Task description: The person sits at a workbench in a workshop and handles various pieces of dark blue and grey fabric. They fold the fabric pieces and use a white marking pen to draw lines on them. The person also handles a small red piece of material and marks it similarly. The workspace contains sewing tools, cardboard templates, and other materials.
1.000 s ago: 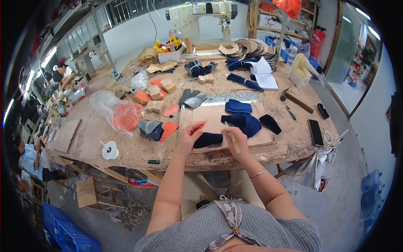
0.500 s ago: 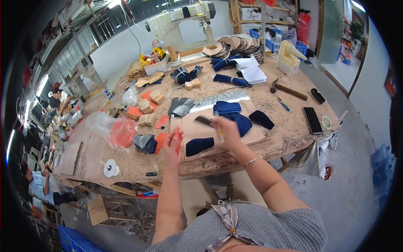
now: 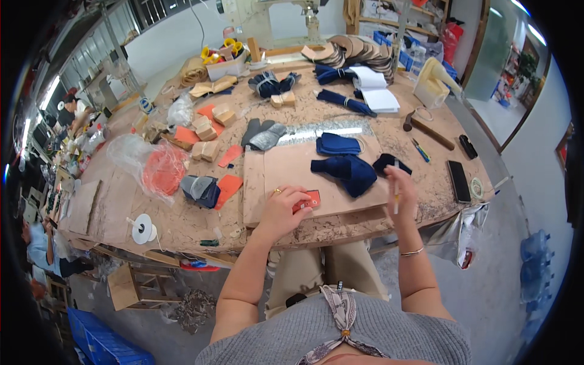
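Note:
My left hand (image 3: 285, 210) rests at the near edge of a pale board (image 3: 274, 176), its fingers closed on a small orange piece (image 3: 312, 199) with tiny marks or holes. To its right, my right hand (image 3: 404, 201) is raised above the table's near edge, closed around a slim, pale pen-like tool (image 3: 396, 190) held upright. Just beyond it lies a dark navy piece (image 3: 389, 163), partly hidden by the fingers. Between the hands and farther back, navy cut pieces (image 3: 350, 173) overlap on the board, with a folded blue stack (image 3: 338, 144) behind them.
A metal plate (image 3: 334, 129) lies behind the board. At left are orange pieces (image 3: 229, 190), a plastic bag (image 3: 131, 159), a thread spool (image 3: 143, 229) and wooden-looking blocks (image 3: 207, 150). A hammer (image 3: 432, 134), cutter (image 3: 420, 150) and phone (image 3: 458, 181) lie at right.
My left hand has come down and right, bringing the orange piece onto the board. My right hand has moved right, away from the board's middle. The navy strip at the board's near side is gone from there.

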`<state>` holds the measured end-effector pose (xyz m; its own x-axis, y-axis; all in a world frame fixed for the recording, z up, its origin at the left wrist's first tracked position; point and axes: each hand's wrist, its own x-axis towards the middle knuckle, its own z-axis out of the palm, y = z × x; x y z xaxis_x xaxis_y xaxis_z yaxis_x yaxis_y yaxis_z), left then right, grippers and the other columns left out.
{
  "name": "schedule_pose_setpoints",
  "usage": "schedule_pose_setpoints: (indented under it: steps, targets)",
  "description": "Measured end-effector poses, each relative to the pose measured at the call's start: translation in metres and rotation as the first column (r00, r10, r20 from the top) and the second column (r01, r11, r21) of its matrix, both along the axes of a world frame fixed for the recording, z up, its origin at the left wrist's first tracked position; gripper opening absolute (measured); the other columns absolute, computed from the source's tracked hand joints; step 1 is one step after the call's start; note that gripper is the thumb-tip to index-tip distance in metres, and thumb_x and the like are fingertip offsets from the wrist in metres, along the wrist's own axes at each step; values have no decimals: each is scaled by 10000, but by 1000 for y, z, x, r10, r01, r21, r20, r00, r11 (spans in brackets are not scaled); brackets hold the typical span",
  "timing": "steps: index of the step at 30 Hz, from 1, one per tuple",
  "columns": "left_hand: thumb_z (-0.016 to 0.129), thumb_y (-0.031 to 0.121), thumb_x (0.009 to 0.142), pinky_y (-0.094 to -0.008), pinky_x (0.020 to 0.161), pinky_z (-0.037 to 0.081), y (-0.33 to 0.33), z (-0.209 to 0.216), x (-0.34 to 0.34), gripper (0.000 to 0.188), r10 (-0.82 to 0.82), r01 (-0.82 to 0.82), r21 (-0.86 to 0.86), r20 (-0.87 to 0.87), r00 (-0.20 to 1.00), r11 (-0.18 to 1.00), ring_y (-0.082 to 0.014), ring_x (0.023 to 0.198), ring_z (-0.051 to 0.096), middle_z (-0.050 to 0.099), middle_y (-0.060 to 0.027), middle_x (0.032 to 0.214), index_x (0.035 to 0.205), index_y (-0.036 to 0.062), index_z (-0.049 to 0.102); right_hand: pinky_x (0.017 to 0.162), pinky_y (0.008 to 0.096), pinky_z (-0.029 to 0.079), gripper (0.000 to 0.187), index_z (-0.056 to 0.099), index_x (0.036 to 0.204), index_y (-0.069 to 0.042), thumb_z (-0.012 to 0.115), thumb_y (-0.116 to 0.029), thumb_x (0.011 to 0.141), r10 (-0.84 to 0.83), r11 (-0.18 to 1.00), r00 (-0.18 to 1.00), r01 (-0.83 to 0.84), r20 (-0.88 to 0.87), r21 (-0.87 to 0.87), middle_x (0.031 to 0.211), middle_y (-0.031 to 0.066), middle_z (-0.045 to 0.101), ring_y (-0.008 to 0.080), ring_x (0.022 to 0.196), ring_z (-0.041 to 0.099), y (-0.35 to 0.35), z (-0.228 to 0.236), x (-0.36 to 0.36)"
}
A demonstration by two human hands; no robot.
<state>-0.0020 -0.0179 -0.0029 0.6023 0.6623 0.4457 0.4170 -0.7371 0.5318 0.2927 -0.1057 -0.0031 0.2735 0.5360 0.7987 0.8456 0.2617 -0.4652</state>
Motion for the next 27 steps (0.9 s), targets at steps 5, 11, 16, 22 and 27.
schedule_pose_setpoints:
  steps: [5,11,16,22,27]
  targets:
    - [757,163,733,-379,923,434,6,5,-4,242,-34,34,-67,9,999,997,-244,1055,581,661,-58,1089,947,73,687,750,302,495,228,658,1080,-30,646,2,854,307,929,913,-349,-268,-125,936,117,662,231,860,631,4,7,-73]
    - [761,154,722,-375,911,443,5,4,-2,252,4,-4,4,-25,1000,1000,-248,1047,580,667,-58,1069,946,71,683,620,263,478,138,667,927,9,615,-119,914,339,788,735,-562,-587,-249,730,95,646,140,671,622,34,-4,-102]
    - [759,176,716,-385,909,421,5,-2,-2,249,19,-19,-2,-13,1000,1000,-230,1024,575,665,-20,1045,939,102,675,575,366,485,184,603,804,-3,632,-158,898,434,811,872,-487,-226,-324,736,145,636,287,657,634,50,2,-118]
    - [771,179,709,-378,902,437,4,-1,-1,243,18,-18,29,0,1000,999,-231,1015,576,670,-25,1045,914,91,675,566,420,476,189,575,805,-18,622,-176,898,471,800,872,-485,-130,-355,729,131,621,328,647,613,47,2,-116]
    - [771,192,716,-375,898,443,3,-1,-1,241,18,-18,45,5,1000,999,-227,1015,575,669,-18,1048,911,86,677,567,414,477,176,584,822,-21,619,-174,901,489,767,861,-500,-137,-402,751,125,629,325,652,615,48,1,-112]
